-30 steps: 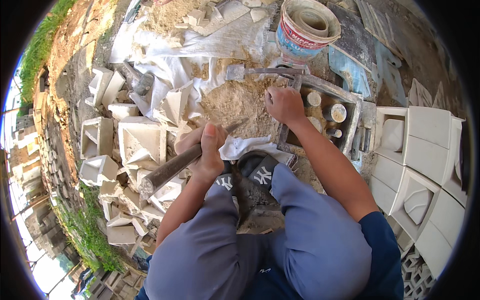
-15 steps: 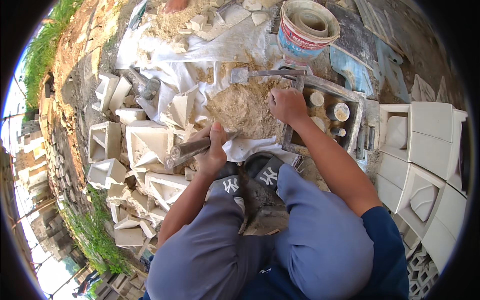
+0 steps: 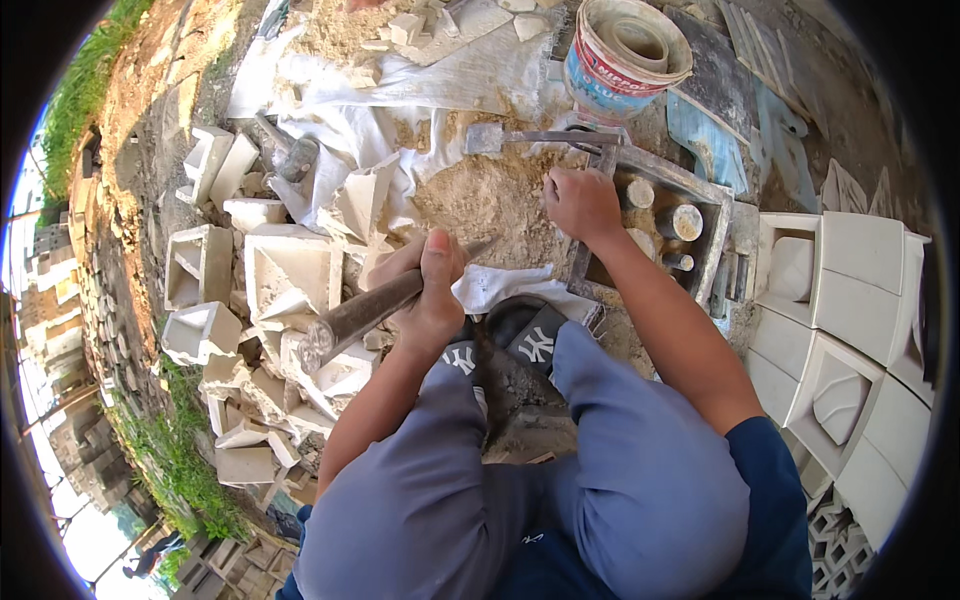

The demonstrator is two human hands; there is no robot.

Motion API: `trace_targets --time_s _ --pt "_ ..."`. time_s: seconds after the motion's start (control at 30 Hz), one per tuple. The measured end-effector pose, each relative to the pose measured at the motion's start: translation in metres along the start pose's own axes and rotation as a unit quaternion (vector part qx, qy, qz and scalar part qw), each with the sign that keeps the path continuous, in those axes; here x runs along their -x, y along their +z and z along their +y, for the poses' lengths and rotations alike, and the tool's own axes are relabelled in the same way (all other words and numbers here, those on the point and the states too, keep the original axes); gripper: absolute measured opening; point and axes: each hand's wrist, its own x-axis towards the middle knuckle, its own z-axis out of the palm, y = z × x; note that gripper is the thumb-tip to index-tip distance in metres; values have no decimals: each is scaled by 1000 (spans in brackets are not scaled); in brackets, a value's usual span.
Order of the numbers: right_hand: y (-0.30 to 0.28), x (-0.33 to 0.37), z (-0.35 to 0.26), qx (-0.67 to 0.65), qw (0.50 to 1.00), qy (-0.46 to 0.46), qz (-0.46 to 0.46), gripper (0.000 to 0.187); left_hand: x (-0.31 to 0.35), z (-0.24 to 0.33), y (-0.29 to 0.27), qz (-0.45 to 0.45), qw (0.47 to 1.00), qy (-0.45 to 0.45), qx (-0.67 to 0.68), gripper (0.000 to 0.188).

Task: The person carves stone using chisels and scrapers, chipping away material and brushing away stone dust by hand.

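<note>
My left hand (image 3: 425,285) is wrapped round a tool with a thick round grey handle (image 3: 350,323). The tool's thin pointed end reaches past my fingers toward a heap of damp sandy mix (image 3: 488,205) on white sheeting. My right hand (image 3: 585,207) lies curled over the left wall of a rectangular mould box (image 3: 715,225); whatever its fingers may hold is hidden. Round upright cores (image 3: 683,223) stand inside the box. A flat-bladed scraper (image 3: 545,137) with a long metal handle rests beyond my right hand, across the box's far corner.
Broken pale block pieces (image 3: 293,270) are piled at left, with a hammer (image 3: 293,158) behind them. A paint bucket (image 3: 625,65) holding a smaller container stands beyond the box. Pale hollow blocks (image 3: 855,265) are stacked at right. My feet in dark sandals (image 3: 530,340) are close to the heap.
The rear end of the left-hand tool has swung down and nearer to me, and its pointed end has risen slightly. My right hand stays by the box wall.
</note>
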Motion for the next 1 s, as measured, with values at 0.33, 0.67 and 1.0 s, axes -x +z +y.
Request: trace_targets --time_s 0.33,0.67,1.0 --pt "4 -3 2 -1 1000 -6 25 19 4 -2 -6 -3 1000 -24 -12 43" --pt "1 2 4 9 1000 1 8 20 5 -10 0 3 1000 7 -6 45" --pt "-1 -3 -4 3 1000 1 -5 22 2 -16 -7 9 995 -16 -98 45"
